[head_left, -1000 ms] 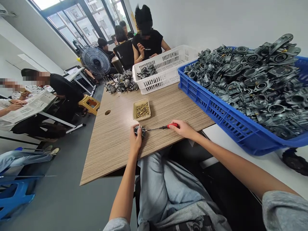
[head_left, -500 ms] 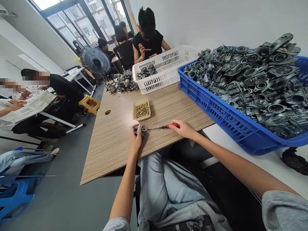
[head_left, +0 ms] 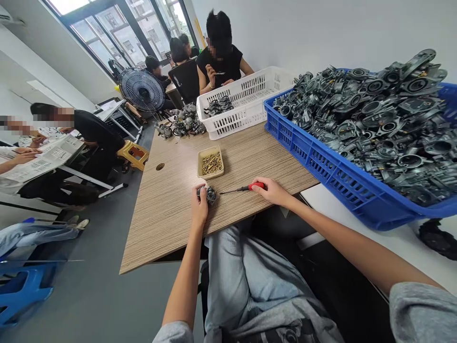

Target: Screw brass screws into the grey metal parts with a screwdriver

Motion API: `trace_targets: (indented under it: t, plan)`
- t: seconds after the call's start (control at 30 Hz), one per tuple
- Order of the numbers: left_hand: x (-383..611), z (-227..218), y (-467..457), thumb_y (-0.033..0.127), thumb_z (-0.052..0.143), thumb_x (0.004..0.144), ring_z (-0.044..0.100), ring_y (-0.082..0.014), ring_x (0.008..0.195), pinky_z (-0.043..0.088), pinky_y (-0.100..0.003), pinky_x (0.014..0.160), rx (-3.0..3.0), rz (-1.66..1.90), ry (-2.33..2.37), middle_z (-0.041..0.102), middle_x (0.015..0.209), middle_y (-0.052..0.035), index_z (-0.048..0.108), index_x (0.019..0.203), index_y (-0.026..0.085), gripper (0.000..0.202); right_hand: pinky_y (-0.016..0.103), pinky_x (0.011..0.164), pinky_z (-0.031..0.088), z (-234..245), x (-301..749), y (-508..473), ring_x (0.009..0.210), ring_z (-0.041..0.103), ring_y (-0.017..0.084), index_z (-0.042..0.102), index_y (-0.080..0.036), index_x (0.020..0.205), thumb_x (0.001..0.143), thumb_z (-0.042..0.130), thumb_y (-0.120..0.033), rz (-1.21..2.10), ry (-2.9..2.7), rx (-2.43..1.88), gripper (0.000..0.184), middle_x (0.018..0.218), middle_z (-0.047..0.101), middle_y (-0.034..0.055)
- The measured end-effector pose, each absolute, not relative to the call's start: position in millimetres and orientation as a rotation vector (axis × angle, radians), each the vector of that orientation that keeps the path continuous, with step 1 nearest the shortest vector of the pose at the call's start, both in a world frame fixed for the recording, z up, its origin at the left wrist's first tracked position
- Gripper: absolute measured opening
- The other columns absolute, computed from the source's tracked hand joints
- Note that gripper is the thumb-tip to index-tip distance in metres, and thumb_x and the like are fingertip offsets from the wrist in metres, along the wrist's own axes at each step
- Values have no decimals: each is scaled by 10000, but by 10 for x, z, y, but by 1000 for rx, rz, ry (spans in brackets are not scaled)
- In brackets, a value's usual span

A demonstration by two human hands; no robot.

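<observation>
The left hand (head_left: 200, 202) covers the near left side of the metal part (head_left: 211, 196) it grips, so only the far right side shows; its finer details are too small to make out. The right hand (head_left: 271, 190) hides the butt of the screwdriver (head_left: 244, 188). The tip ends just beside the part, and I cannot tell whether they touch. The blue crate (head_left: 314, 162) is cut off by the right edge. The white crate (head_left: 235, 121) hides the lower body of a co-worker (head_left: 220, 62), and whatever that raised hand holds is unclear.

The blue crate is heaped above its rim with metal castings (head_left: 374, 119). The white crate has a few similar ones at its left end, and a pile (head_left: 183, 121) lies on the table (head_left: 164, 209) just beside it. A small tray (head_left: 214, 175) of brass-coloured screws (head_left: 212, 164) stands beyond the left hand.

The left hand is closed around the part at the table's near side, thumb on top, forearm rising steeply. The right forearm slants in from the lower right, fingers wrapped round the red handle, with the shaft pointing left, nearly level.
</observation>
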State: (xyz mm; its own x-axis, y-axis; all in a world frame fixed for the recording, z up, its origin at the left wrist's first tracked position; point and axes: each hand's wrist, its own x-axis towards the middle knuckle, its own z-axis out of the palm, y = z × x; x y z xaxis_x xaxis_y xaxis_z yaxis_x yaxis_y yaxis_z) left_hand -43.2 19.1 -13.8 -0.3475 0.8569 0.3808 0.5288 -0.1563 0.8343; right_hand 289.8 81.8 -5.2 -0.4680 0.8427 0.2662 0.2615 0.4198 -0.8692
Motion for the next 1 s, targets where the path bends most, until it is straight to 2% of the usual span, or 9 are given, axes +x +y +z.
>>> trace_targets:
  t: [0.27,0.6,1.0]
  plan:
    - [-372,-68,140,709,507,1120,694,-236,986,547,-388,934,1647,1464,1806,760,1135,-79,714,1280,258,521,333,784,456,-49,2899,825,830,636,222,734,-235,994,1026,647,-445,1003,-1956,-902,230,896,739,20]
    - [-358,-44,135,703,512,1116,692,-268,1097,529,-429,1015,1661,1465,1787,764,1209,-103,705,1272,258,510,335,789,460,-23,2907,817,837,632,222,727,-233,1003,1032,636,-462,1014,-1947,-881,249,911,740,23]
    - [-359,-60,135,712,517,1111,684,-254,1013,533,-426,987,1627,1466,1784,755,1143,-84,701,1272,269,506,334,766,438,-7,2911,804,803,605,214,721,-232,1016,1018,645,-459,1037,-1927,-906,239,887,717,14]
